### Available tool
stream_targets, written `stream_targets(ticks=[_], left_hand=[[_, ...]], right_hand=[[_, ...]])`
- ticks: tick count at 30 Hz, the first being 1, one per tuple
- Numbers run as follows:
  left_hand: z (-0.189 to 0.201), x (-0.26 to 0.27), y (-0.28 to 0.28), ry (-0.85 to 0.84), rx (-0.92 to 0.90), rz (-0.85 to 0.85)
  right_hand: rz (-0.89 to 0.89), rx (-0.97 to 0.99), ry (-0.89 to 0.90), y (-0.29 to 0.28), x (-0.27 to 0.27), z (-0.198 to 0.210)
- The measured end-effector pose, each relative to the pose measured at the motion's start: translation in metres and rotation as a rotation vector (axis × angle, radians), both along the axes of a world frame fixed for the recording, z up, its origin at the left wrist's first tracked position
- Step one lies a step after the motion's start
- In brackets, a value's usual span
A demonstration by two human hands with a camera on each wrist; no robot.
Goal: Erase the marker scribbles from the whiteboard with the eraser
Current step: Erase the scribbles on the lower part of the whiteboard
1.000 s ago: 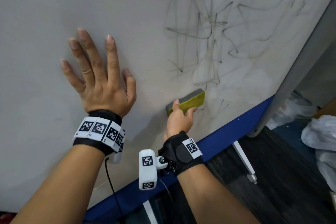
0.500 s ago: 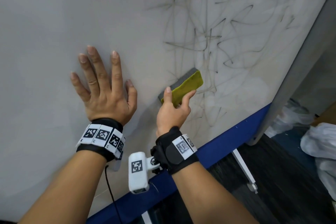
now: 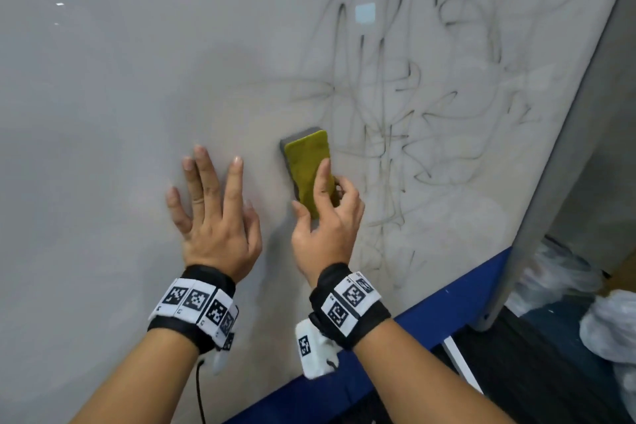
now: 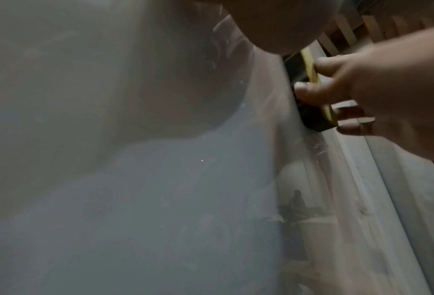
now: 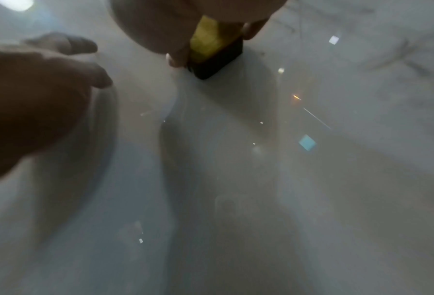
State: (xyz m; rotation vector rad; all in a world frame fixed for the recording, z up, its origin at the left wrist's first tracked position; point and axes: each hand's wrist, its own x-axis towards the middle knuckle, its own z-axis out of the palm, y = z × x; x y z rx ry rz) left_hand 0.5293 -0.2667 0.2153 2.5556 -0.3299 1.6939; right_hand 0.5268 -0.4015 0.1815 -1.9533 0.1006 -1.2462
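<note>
A whiteboard (image 3: 120,96) fills the head view, with dark marker scribbles (image 3: 406,107) over its right half. My right hand (image 3: 327,213) grips a yellow-backed eraser with a grey felt face (image 3: 308,162), pressed flat on the board at the left edge of the scribbles. The eraser (image 5: 211,48) also shows at the top of the right wrist view, and the eraser (image 4: 311,79) shows edge-on in the left wrist view with fingers (image 4: 319,89) around it. My left hand (image 3: 213,213) lies flat on the board just left of the eraser, fingers spread.
A blue rail (image 3: 430,320) runs along the board's lower edge, and a grey frame post (image 3: 557,182) bounds it on the right. White plastic bags (image 3: 605,327) lie on the dark floor at lower right. A white stand leg (image 3: 461,365) reaches out below the rail.
My right hand has swept the eraser up the board and turned it from slanted to nearly upright. The left hand stays flat on the board. The view has tilted upward.
</note>
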Motion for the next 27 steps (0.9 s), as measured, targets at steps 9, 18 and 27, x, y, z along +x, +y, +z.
stream_targets(ticks=[9,18,27], left_hand=[[0.054,0.007,-0.015,-0.104,-0.063,-0.028],[0.091,0.014,-0.023,-0.11,-0.134,0.046],[0.17,0.013,-0.032,-0.202,-0.132,0.079]], right_hand=[[-0.062,-0.109,0.04,-0.079,0.016,0.002],[0.082,-0.5,-0.13,-0.071,0.021,0.058],[0.041,-0.245,-0.212,-0.068,0.043,0.139]])
